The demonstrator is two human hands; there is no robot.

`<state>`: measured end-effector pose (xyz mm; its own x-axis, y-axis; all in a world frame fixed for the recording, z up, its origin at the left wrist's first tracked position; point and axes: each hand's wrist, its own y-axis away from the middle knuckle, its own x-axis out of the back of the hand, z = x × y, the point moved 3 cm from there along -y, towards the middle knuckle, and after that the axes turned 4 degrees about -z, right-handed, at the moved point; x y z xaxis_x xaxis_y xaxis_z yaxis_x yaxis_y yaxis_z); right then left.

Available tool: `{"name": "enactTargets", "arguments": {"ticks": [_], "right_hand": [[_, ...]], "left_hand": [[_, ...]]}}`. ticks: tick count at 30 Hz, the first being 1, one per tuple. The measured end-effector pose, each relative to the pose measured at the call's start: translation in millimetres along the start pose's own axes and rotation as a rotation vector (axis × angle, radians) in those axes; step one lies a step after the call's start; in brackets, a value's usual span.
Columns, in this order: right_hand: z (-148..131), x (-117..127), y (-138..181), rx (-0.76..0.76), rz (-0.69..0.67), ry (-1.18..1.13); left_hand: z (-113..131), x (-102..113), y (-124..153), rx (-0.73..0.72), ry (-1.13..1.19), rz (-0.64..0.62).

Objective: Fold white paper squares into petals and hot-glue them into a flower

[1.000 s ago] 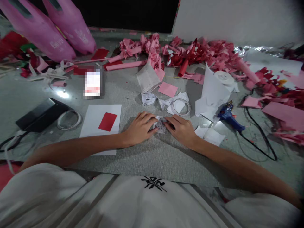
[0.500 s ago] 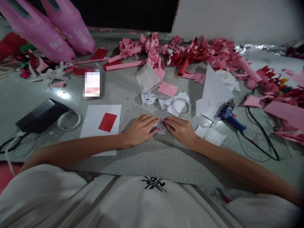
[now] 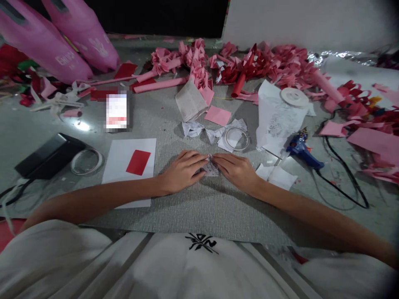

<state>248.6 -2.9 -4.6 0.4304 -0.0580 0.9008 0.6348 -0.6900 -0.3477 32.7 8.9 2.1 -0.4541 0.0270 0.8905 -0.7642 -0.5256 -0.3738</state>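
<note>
A small piece of patterned paper lies between my hands near the table's front. My left hand pinches its left upper edge, fingers close together. From the other side my right hand grips the same edge, fingertips nearly meeting those of the left. The paper's upper edge looks gathered or folded under the fingertips; the exact fold is hidden. Just beyond the hands are crumpled paper pieces and a roll of tape. A white sheet with a red paper rectangle on it lies beside my left forearm.
A blue glue gun with a black cord rests at right, near a paper sheet bearing a white roll. Pink and red paper flowers line the back. At left are a phone, black box and pink bottles.
The paper sheet at right now lies flatter, showing its patterned face, with the white roll on top. My hands keep their pinch on the small paper. The view has shifted slightly.
</note>
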Motion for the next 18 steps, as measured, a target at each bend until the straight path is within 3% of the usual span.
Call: {"name": "enactTargets", "arguments": {"ticks": [18], "right_hand": [[-2.3, 4.5, -0.4, 0.054, -0.046, 0.053]], "left_hand": [[-5.0, 2.4, -1.6, -0.032, -0.02, -0.098]]}}
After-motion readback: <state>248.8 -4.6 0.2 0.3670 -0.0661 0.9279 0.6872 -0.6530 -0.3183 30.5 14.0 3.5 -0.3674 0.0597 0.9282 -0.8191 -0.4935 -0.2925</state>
